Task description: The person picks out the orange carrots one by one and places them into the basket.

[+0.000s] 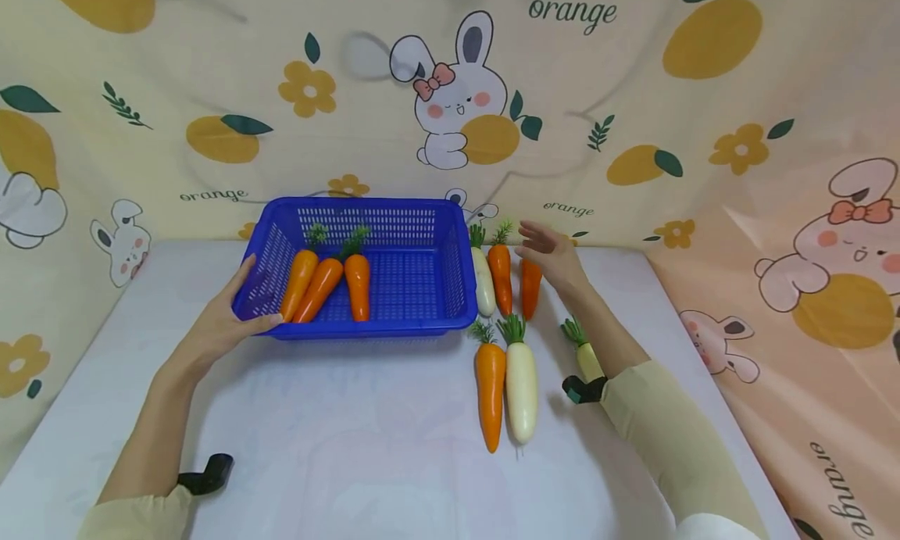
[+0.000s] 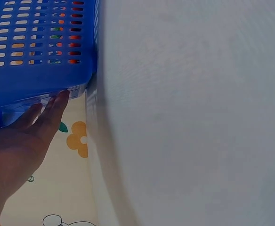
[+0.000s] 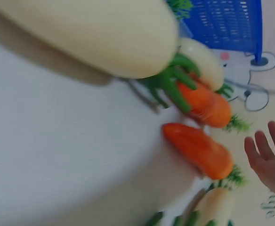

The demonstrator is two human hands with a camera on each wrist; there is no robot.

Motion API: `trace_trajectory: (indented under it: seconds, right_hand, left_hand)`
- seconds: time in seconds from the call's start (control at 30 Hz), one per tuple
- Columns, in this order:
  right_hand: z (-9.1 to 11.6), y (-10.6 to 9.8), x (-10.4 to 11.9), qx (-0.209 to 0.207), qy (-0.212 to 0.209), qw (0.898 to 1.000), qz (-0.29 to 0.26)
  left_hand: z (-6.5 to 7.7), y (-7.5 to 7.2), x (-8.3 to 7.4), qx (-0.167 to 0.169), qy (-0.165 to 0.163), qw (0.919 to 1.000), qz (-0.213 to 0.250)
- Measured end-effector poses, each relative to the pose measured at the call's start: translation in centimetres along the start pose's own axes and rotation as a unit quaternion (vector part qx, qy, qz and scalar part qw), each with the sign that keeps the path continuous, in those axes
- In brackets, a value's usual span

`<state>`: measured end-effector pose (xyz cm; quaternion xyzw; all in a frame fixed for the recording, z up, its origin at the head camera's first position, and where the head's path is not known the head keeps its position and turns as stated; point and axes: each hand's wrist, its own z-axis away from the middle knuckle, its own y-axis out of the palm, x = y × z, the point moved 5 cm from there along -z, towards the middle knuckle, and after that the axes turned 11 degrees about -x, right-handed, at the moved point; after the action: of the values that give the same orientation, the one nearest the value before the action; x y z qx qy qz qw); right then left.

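A blue plastic basket (image 1: pixel 415 327) holds three toy carrots (image 1: pixel 319 290) with green tops. My left hand (image 1: pixel 218 325) grips its near left corner, thumb by the front rim and fingers along the left side. In the left wrist view, the fingers (image 2: pixel 52 113) press against the basket's outer wall (image 2: pixel 38 77). Over the group right of the basket hovers my right hand (image 1: pixel 551 255), its fingers extended and holding nothing. Beneath it lies a carrot (image 1: pixel 530 290), its top hidden by the hand. Beside that are another carrot (image 1: pixel 500 278) and a white radish (image 1: pixel 483 282).
Nearer on the white table (image 1: pixel 351 462) lie a carrot (image 1: pixel 490 395) and a white radish (image 1: pixel 522 391) side by side. Another white radish (image 1: pixel 587 360) is partly hidden by my right forearm. A printed cloth (image 1: pixel 598 79) hangs behind the table.
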<state>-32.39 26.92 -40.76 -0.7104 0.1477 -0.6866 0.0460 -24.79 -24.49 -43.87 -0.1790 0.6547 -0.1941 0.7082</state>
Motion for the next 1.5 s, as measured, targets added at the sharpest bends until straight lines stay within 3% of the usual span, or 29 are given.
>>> trace_trajectory:
  seconds: [0.2,0.43,0.7,0.87,1.1,1.5]
  right_hand:
    - [0.0,-0.9,-2.9,-0.014,0.018,1.000,0.003]
    - [-0.1,-1.2,-4.9,-0.019,0.005,0.999,0.038]
    - [-0.5,-0.5,-5.7,-0.026,0.044,0.995,0.086]
    - [-1.3,0.2,-6.7,-0.003,0.069,0.993,0.101]
    - [-2.2,0.9,-6.3,0.002,0.059,0.986,0.155]
    - [-2.4,-0.1,-6.0,-0.020,0.062,0.995,0.081]
  left_hand:
    - [0.0,-0.1,-0.1,-0.002,0.000,1.0000,-0.003]
    - [0.1,0.1,0.1,-0.003,-0.005,1.0000,-0.003]
    - [0.1,0.0,0.3,-0.004,-0.007,1.0000,-0.003]
    - [0.1,0.1,0.3,-0.002,-0.009,0.9999,-0.007]
    - [0.0,0.0,0.0,0.002,0.006,1.0000,-0.005]
    - [0.0,-0.2,0.0,0.006,0.009,0.9999,-0.004]
